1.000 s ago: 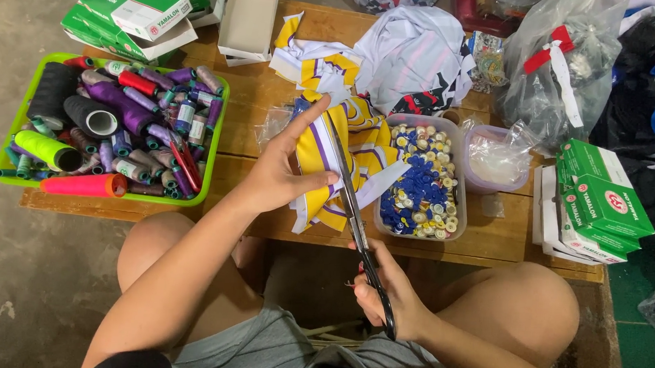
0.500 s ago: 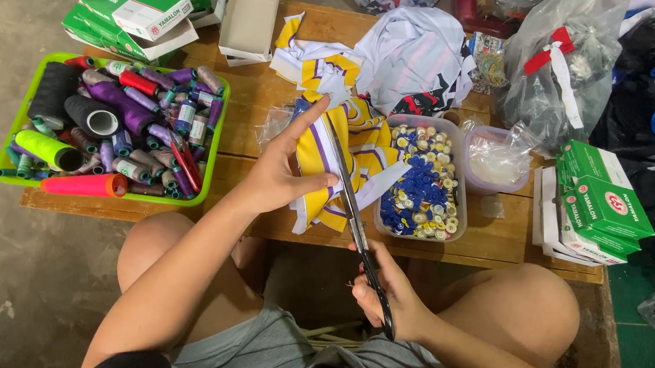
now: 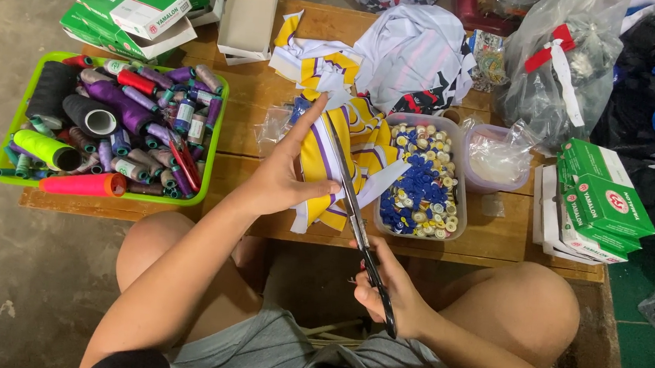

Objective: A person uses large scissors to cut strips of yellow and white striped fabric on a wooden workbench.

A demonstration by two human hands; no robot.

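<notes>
1. Scissors [image 3: 357,216] in right hand [image 3: 392,298], fingers curled through the handles, which they mostly hide; blades hard to read.
2. Left hand [image 3: 282,177] pinches yellow fabric strip [image 3: 320,157] left of button tub [image 3: 421,174].
3. Hands and scissors unchanged from earlier frame.

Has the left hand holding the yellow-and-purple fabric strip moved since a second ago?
No. The left hand sits at the same spot relative to the clear plastic button tub, holding the fabric strip.

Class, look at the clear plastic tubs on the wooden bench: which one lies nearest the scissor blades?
The rectangular tub filled with blue and yellow buttons, right beside the scissors; the other tub holds only pale contents, farther right.
</notes>
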